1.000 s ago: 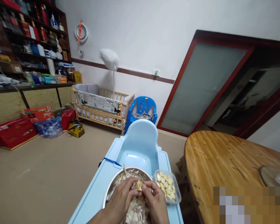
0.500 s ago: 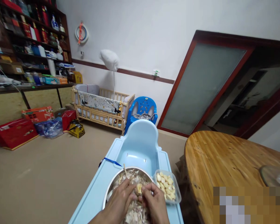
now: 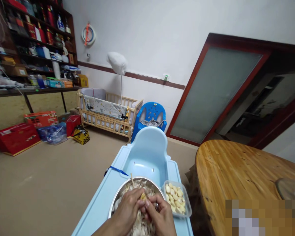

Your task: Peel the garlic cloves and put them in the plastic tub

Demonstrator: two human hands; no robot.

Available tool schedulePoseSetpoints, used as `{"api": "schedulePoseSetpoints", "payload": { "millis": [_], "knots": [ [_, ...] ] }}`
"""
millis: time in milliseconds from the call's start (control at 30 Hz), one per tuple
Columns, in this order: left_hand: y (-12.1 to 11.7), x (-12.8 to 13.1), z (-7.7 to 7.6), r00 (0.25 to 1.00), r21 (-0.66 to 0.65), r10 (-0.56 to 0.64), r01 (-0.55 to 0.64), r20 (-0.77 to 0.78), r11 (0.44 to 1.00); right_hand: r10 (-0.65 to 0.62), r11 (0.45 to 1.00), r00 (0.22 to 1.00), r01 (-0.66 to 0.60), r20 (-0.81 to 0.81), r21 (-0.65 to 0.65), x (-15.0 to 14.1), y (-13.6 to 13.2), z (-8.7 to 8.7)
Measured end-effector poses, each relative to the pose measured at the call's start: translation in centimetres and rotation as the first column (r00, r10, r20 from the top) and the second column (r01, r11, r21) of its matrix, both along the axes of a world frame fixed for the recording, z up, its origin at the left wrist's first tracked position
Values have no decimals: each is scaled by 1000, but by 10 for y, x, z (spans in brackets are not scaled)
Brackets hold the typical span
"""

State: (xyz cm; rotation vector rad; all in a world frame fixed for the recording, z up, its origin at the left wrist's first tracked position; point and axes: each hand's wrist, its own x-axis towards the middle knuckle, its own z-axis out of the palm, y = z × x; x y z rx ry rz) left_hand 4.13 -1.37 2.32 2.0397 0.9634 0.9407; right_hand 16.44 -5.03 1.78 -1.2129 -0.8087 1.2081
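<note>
My left hand point(image 3: 130, 207) and my right hand point(image 3: 159, 213) meet over a round steel bowl point(image 3: 112, 204). Pinched between their fingertips is a yellowish garlic clove point(image 3: 143, 196), partly covered by the fingers. Papery garlic skins point(image 3: 144, 226) fill the bowl below, with a thin stalk point(image 3: 132, 180) sticking up at its far side. Right of the bowl stands a clear plastic container point(image 3: 187, 209) holding several peeled garlic cloves point(image 3: 175, 196). Both bowl and container rest on the light blue tray of a child's high chair point(image 3: 94, 211).
A round wooden table point(image 3: 226, 170) stands close on the right. Beyond the high chair are a blue plastic chair point(image 3: 151, 113) and a wooden crib point(image 3: 105, 123). Red bags point(image 3: 17, 139) lie on the floor at left under a counter. A sliding glass door point(image 3: 216, 91) is at the back right.
My fingers have closed further around the clove, so less of it shows. Both hands have drawn slightly closer together. The whole view has shifted a little.
</note>
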Motion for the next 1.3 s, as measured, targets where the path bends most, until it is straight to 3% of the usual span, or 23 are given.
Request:
{"api": "schedulePoseSetpoints", "payload": {
  "millis": [133,233,600,667,800,867,1000,1067,1200,1300],
  "knots": [
    [4,-4,0,1000,-82,3,-2,16,997,34,998,998,-36,-49,-42,4,0,-3],
    [5,-5,1,996,-155,-64,72,57,985,71,994,996,-75,-51,-78,10,0,-2],
    [5,-11,1,999,-203,-54,53,0,978,21,1000,941,-14,337,-23,23,3,-11],
    [6,-11,3,999,-203,-37,40,19,978,37,999,866,-45,499,3,26,3,-9],
    [6,-10,3,1000,-114,15,-18,-24,993,104,987,604,-160,790,-7,28,1,-6],
    [6,-11,0,997,-73,36,-41,-65,996,109,983,550,-182,828,-9,29,-1,-4],
    [7,-13,-3,993,-62,73,-78,-90,995,42,988,516,-150,855,42,28,-11,3],
    [8,-14,-2,994,-59,77,-82,-77,995,91,970,472,-242,877,29,27,-20,8],
    [8,-17,3,998,4,61,-61,-33,998,205,865,291,-501,934,-34,19,-36,4],
    [8,-16,6,997,33,65,-64,-29,997,100,830,111,-557,989,-21,9,-42,-15]
  ]
}}
